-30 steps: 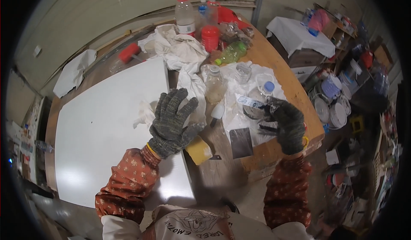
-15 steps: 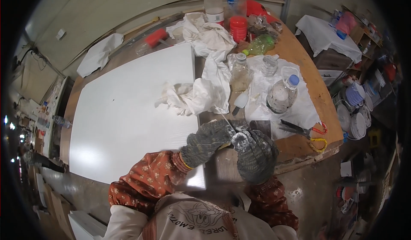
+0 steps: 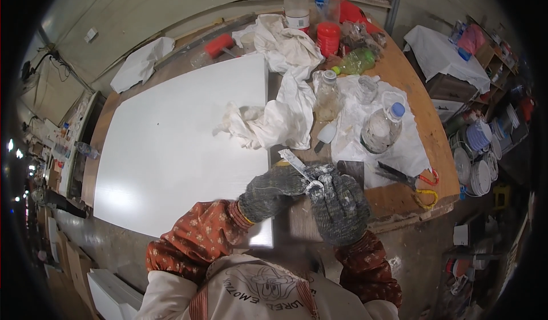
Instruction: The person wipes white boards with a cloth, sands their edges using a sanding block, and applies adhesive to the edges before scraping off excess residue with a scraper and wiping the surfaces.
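White-smeared flat strip (image 3: 293, 161), likely light and stiff, is gripped mid-frame at its apparently safer lower end by the right hand (image 3: 339, 206); whether anything is gripped by the left hand (image 3: 272, 193) cannot be told.

red-capped jug (image 3: 297, 10), upright | green bottle (image 3: 357, 62), lying sideways | white cloth (image 3: 448, 55) over cabinet (image 3: 442, 90)

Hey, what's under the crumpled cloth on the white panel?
The cloth lies across the white panel's right edge onto the tabletop; whatever its folds cover can't be seen.
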`<state>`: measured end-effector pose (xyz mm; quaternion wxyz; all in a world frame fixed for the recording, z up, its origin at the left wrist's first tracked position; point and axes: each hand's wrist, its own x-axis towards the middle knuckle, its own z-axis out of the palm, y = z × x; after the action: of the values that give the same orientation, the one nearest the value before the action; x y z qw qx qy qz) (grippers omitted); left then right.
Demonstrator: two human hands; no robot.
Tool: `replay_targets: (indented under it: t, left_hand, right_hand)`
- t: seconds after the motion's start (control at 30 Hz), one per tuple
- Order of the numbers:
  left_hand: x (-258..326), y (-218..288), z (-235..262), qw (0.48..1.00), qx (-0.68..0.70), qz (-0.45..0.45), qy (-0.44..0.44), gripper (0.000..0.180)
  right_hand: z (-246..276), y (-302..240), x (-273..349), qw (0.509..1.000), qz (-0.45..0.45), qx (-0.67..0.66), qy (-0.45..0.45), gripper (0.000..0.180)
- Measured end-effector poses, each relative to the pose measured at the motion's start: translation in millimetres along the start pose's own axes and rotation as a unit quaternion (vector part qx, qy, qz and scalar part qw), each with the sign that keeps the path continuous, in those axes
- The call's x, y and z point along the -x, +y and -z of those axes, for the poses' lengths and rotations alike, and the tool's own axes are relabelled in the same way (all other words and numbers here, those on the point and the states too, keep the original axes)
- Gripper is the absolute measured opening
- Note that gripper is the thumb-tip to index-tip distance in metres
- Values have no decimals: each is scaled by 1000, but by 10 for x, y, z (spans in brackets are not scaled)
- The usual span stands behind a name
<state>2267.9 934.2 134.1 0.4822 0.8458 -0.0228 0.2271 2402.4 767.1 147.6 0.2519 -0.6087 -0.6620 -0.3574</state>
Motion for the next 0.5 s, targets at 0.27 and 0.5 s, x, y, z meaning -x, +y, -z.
replay_targets:
  t: [0.27, 0.5]
  left_hand:
    - [-7, 59, -199, 969, -240, -56, 0, 46]
    - [81, -291, -267, 949, -308, -48, -40, 35]
  right_hand:
    - [-478, -92, 710, 993, -90, 10, 77, 27]
    - [256, 75, 80, 962, -157, -222, 28, 29]
